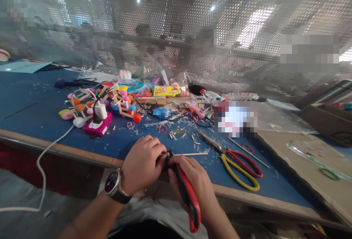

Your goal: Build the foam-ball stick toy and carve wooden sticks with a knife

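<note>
My right hand (192,175) is wrapped round a utility knife (189,198) with a red-and-black handle, its front end pointing away from me. Against that front end, my left hand (145,158) is closed, with a watch on the wrist. A thin pale wooden stick (192,154) runs right from between the two hands, just over the table. The left fingers appear to pinch its near end, though the grip is partly hidden. The blade cannot be made out. Scissors (224,151) with one red and one yellow handle lie right of my right hand.
Pale shavings and cut bits (183,125) litter the blue table (41,96). A magenta power adapter (99,124) with a white cable, colourful wooden-stick pieces (123,101) and plastic bags stand behind. Cardboard (291,158) lies at right. A perforated screen (176,22) rises at the back, people beyond.
</note>
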`<state>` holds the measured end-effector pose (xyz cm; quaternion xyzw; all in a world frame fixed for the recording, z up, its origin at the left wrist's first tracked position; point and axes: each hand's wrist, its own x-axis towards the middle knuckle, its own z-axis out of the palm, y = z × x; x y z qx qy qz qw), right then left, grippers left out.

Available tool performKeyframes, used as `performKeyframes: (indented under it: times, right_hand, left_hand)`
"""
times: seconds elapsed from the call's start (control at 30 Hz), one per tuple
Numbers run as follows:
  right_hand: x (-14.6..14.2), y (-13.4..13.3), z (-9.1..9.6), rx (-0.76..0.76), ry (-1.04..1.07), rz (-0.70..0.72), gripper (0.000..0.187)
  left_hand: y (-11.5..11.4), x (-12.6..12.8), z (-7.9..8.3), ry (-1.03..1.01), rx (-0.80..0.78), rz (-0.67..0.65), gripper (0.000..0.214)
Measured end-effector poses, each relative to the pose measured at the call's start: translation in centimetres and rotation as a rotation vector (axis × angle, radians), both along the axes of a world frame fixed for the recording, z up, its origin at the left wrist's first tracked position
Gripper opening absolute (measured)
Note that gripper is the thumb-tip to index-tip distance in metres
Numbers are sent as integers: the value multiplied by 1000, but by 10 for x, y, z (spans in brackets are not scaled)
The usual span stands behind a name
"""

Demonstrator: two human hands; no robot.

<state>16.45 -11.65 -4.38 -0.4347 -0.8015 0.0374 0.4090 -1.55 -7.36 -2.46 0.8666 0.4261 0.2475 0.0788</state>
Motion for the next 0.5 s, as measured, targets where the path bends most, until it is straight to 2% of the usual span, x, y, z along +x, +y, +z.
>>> performKeyframes:
  times: [0.5]
  right_hand:
    - [0, 0, 0, -5, 14, 10, 14]
  left_hand:
    - [0, 1, 2, 18, -13, 10, 10]
